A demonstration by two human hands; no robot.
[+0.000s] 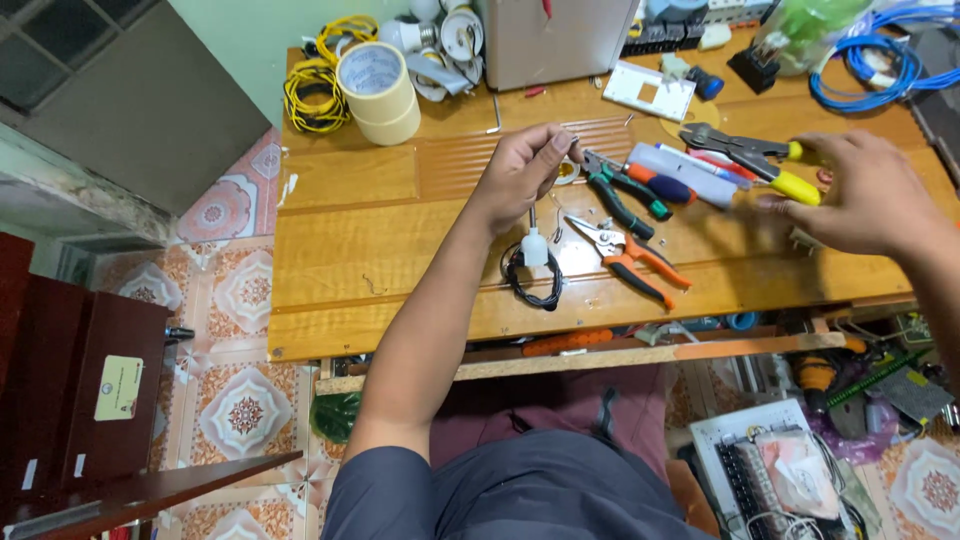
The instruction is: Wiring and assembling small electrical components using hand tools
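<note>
My left hand (pixel 528 168) is raised over the middle of the wooden table (pixel 350 230), fingers pinched on the top of a thin wire. From that wire a small white fitting (pixel 535 248) hangs down to a coil of black cable (pixel 531 283) lying on the table. My right hand (pixel 868 195) hovers at the right with fingers spread and nothing in it. Its fingertips are beside the yellow-handled pliers (pixel 770 165). Between the hands lie green-handled pliers (pixel 628 197), orange-handled cutters (pixel 632 256) and a few pens (pixel 690 170).
Two stacked rolls of masking tape (pixel 378 90) and a yellow wire coil (pixel 315 85) sit at the back left. A grey box (pixel 555 40), a white switch plate (pixel 648 90) and a blue cable coil (pixel 870 60) line the back. Parts and tools clutter the floor (pixel 790 470) at lower right.
</note>
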